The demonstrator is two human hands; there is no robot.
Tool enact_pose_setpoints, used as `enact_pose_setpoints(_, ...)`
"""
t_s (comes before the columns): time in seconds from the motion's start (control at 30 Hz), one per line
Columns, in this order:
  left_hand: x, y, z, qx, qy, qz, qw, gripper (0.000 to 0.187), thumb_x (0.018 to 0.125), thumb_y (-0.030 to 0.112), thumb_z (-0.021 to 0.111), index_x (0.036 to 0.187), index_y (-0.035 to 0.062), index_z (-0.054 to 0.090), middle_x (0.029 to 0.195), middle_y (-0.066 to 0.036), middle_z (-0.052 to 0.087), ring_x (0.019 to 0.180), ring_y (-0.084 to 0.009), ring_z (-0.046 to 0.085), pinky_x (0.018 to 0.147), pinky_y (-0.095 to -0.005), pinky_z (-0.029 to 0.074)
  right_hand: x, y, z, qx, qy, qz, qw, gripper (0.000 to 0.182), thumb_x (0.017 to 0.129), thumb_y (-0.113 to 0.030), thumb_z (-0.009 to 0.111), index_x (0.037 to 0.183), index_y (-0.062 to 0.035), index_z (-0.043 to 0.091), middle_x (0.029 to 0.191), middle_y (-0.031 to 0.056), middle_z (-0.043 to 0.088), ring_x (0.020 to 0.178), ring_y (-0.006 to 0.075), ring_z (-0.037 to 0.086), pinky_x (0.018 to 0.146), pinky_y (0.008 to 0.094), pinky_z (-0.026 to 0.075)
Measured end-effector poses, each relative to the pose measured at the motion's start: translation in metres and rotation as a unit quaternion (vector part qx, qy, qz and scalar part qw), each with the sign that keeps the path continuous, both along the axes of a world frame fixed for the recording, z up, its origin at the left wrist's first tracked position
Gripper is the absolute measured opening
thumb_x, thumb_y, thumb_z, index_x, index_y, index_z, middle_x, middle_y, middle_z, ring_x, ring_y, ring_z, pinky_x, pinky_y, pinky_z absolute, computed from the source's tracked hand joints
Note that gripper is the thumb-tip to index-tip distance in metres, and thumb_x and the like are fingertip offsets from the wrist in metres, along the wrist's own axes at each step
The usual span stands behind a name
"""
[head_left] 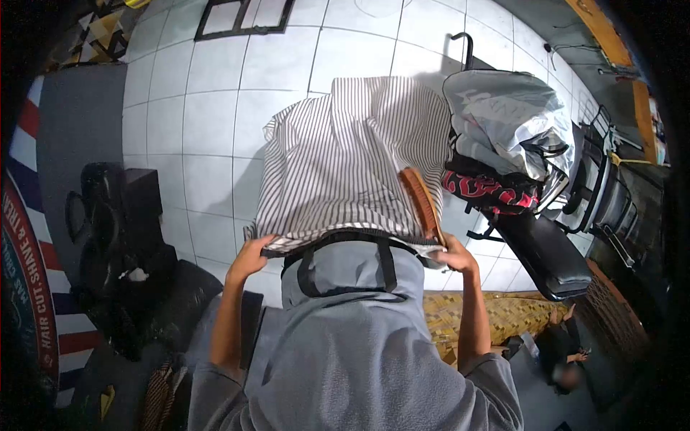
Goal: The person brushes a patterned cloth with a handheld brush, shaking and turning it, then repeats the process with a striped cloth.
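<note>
A white cape [345, 165] with dark stripes, like a barber's cape, is spread out in front of my waist and hangs over the tiled floor. My left hand [249, 260] is closed on its near left corner. At the near right corner, my right hand [458, 257] is closed around the handle end of a wooden brush [417, 201] and the cape's edge together. The brush points away from me, with brown bristles turned left over the cloth. Fine finger detail on both hands is hard to make out.
On the right, a silvery bag [503, 115] and a red-and-black cloth [492, 192] lie on a black chair [553, 266]. A black barber chair [122, 258] stands at left. Another person [568, 352] is at lower right, beyond a woven mat [467, 316].
</note>
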State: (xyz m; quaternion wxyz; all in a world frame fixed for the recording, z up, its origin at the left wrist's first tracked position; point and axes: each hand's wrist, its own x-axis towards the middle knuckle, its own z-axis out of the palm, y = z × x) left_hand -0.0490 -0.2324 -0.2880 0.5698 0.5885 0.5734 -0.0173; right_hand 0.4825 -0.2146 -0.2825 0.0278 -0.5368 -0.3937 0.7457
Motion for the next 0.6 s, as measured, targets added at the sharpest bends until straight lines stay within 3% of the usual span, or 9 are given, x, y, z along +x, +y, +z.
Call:
enact_pose_setpoints(0.07,0.010,-0.008,0.004,-0.091,0.013,-0.018,0.996,0.050,0.076,0.001,0.055,0.125,0.0070,0.050,0.109,-0.022,0.060,0.102,-0.0360,0.058,0.085,-0.0364,0.046,0.012,-0.029,-0.012,-0.072,0.087,-0.053,0.992,0.077,0.073,-0.041,0.072,0.131,0.0007,0.043,0.118,0.0088,0.054,0.104,0.0156,0.049,0.087,0.0265,0.040)
enact_pose_setpoints(0.1,0.013,-0.014,0.006,-0.035,-0.028,-0.030,0.999,0.044,0.086,0.018,0.055,0.128,0.0097,0.047,0.099,-0.019,0.064,0.091,-0.0329,0.062,0.080,-0.0355,0.047,0.019,-0.051,-0.030,-0.079,0.121,-0.064,0.987,0.086,0.076,-0.059,0.063,0.134,-0.0011,0.040,0.122,0.0090,0.052,0.105,0.0147,0.049,0.086,0.0274,0.042)
enact_pose_setpoints(0.2,0.027,-0.014,0.015,-0.250,-0.026,0.098,0.963,0.047,0.092,0.044,0.045,0.128,0.0130,0.048,0.086,-0.014,0.063,0.079,-0.0241,0.063,0.071,-0.0334,0.048,-0.019,-0.034,-0.003,-0.323,0.013,-0.280,0.904,0.075,0.090,-0.059,0.039,0.138,-0.0017,0.034,0.124,0.0088,0.053,0.110,0.0143,0.050,0.089,0.0280,0.044)
enact_pose_setpoints(0.23,0.021,-0.020,0.002,-0.294,-0.023,0.115,0.949,0.071,0.088,0.066,0.030,0.121,0.0084,0.054,0.077,-0.007,0.059,0.072,-0.0155,0.057,0.065,-0.0301,0.048,-0.028,-0.030,-0.003,-0.357,-0.027,-0.315,0.879,0.059,0.094,-0.043,0.041,0.135,-0.0003,0.038,0.130,0.0127,0.049,0.112,0.0175,0.051,0.093,0.0290,0.042)
enact_pose_setpoints(0.3,0.012,-0.053,-0.045,-0.393,-0.036,0.218,0.893,0.080,0.086,0.071,0.025,0.115,0.0037,0.057,0.076,-0.007,0.058,0.071,-0.0157,0.057,0.062,-0.0289,0.047,-0.029,-0.033,-0.018,-0.265,-0.040,-0.201,0.942,0.057,0.094,-0.039,0.043,0.134,0.0010,0.039,0.130,0.0127,0.049,0.111,0.0185,0.052,0.093,0.0290,0.042)
enact_pose_setpoints(0.37,0.031,-0.032,-0.029,-0.393,-0.007,0.301,0.869,0.080,0.087,0.068,0.031,0.103,-0.0055,0.060,0.077,-0.008,0.060,0.067,-0.0160,0.056,0.060,-0.0264,0.046,-0.011,-0.063,-0.072,-0.115,-0.089,-0.004,0.989,0.049,0.092,-0.027,0.046,0.133,0.0012,0.041,0.120,0.0157,0.057,0.102,0.0201,0.056,0.088,0.0284,0.043)
enact_pose_setpoints(0.47,0.031,-0.041,-0.058,-0.030,-0.042,0.194,0.980,0.066,0.089,0.055,0.042,0.099,-0.0069,0.061,0.083,-0.009,0.063,0.066,-0.0161,0.056,0.059,-0.0258,0.045,-0.016,-0.040,-0.075,-0.055,-0.038,0.080,0.995,0.042,0.090,-0.018,0.048,0.128,-0.0013,0.047,0.105,0.0201,0.062,0.094,0.0221,0.059,0.082,0.0290,0.044)
enact_pose_setpoints(0.53,0.017,-0.036,-0.068,-0.150,-0.093,0.131,0.976,0.047,0.088,0.037,0.050,0.087,-0.0080,0.062,0.083,-0.009,0.064,0.069,-0.0146,0.056,0.061,-0.0273,0.045,-0.019,-0.027,-0.071,-0.080,-0.112,0.072,0.988,0.032,0.081,-0.013,0.051,0.109,-0.0009,0.061,0.090,0.0198,0.063,0.083,0.0206,0.058,0.076,0.0315,0.045)
enact_pose_setpoints(0.6,0.028,-0.022,-0.062,-0.237,-0.076,0.152,0.957,0.040,0.089,0.031,0.048,0.082,-0.0061,0.063,0.082,-0.011,0.063,0.072,-0.0124,0.056,0.063,-0.0272,0.044,-0.019,-0.032,-0.087,0.176,-0.080,0.064,0.979,0.027,0.080,-0.016,0.051,0.098,0.0013,0.063,0.081,0.0168,0.062,0.074,0.0202,0.057,0.070,0.0329,0.046)
